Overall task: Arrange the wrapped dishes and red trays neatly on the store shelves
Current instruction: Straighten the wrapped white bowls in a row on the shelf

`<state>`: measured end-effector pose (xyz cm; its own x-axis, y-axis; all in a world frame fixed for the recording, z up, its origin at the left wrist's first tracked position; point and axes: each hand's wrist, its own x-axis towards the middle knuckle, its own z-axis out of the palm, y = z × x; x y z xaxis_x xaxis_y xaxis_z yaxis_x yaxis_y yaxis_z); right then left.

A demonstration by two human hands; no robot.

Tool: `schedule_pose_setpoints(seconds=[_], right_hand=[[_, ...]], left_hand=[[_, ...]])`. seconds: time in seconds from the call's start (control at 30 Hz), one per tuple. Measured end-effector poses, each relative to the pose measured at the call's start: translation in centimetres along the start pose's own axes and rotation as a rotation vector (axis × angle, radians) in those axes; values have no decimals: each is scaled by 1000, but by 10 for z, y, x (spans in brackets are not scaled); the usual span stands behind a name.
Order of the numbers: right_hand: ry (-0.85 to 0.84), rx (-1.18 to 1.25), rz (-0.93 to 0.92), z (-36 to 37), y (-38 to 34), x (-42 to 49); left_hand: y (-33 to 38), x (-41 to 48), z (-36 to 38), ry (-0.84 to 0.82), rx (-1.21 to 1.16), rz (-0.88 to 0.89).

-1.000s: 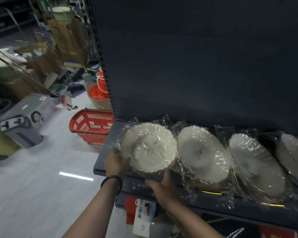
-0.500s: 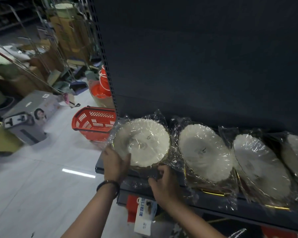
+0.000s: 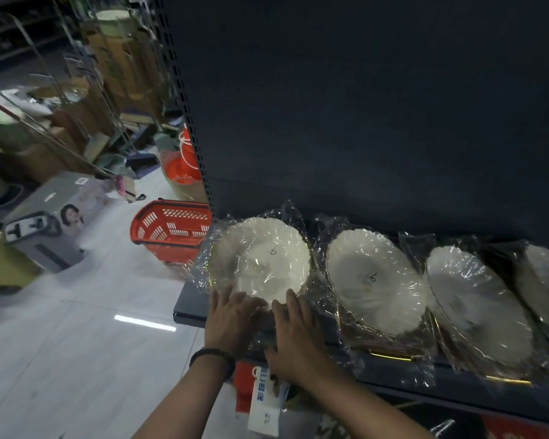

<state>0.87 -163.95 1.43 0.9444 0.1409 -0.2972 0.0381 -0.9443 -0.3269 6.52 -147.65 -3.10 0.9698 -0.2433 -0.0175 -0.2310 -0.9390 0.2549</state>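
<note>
Four film-wrapped stacks of white scalloped plates (image 3: 374,280) run left to right along dark metal shelf (image 3: 187,312), faces tilted up and outward | left hand (image 3: 232,318) and right hand (image 3: 295,337), fingers straight, press leftmost stack (image 3: 259,258) at its near edge, shelf's left end | handwritten "6" on two wraps

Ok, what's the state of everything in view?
Leftmost wrapped dish: tilted back on the shelf, pressed at its near edge.
Second wrapped dish: tilted, untouched.
Third wrapped dish: tilted, untouched.
Left hand: open, pressing the wrap.
Right hand: open, pressing the wrap.
Red basket: on the floor.
</note>
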Motion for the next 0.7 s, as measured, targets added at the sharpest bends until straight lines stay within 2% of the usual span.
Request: schedule_pose_setpoints(seconds=[0.2, 0.33, 0.43, 0.5, 0.53, 0.57, 0.7], right_hand=[[0, 33, -34, -7, 10, 5], [91, 227, -112, -22, 18, -17], [153, 311, -94, -38, 32, -40], [223, 386, -1, -49, 48, -54], [264, 442, 54, -52, 57, -61], [289, 496, 114, -55, 66, -66], [379, 697, 329, -61, 102, -90]], left_hand=[[6, -1, 4, -15, 7, -56], [12, 1, -5, -93, 2, -103], [26, 2, -10, 66, -103, -100], [50, -3, -17, 223, -293, -106], [68, -8, -28, 250, -411, -124], [87, -11, -34, 232, -541, -159], [149, -24, -34, -155, -841, -266]])
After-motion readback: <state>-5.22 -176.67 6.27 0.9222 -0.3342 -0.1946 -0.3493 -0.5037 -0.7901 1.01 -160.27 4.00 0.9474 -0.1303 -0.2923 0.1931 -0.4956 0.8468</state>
